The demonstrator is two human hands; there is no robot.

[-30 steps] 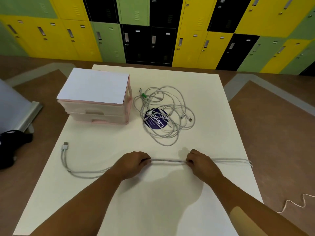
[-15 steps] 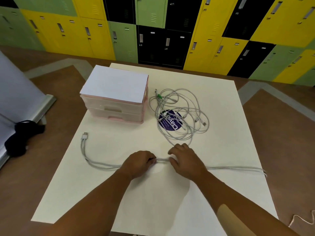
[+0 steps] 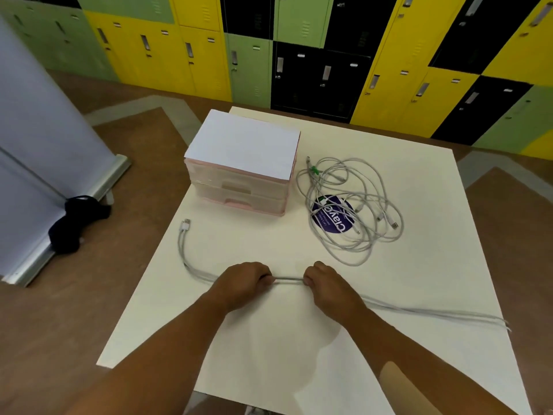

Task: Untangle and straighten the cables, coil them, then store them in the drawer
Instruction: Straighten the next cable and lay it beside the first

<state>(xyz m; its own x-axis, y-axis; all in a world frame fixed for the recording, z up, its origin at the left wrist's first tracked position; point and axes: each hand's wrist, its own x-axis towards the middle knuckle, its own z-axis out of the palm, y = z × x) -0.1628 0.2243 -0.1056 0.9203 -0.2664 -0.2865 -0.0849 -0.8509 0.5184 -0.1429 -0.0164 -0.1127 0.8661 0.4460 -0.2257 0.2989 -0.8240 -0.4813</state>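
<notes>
A doubled grey cable [image 3: 287,278] lies across the near part of the cream table [image 3: 419,265]. My left hand [image 3: 244,281] and my right hand [image 3: 326,281] both grip it, a short span apart. Its USB plug end [image 3: 185,226] curls off to the left, and its folded end [image 3: 505,323] reaches the table's right edge. A tangled heap of grey cables [image 3: 350,211] rests further back, over a round purple sticker [image 3: 333,215]. A small pink drawer unit [image 3: 242,175] with a white top stands at the back left, its drawers shut.
Yellow, green and black lockers [image 3: 299,55] line the far wall. A grey panel on a metal foot [image 3: 45,163] stands on the brown floor at left, with a dark bag [image 3: 74,223] beside it.
My right hand slid left along the cable toward my left hand, then slightly apart again. The view has shifted, so the table sits further right in frame.
</notes>
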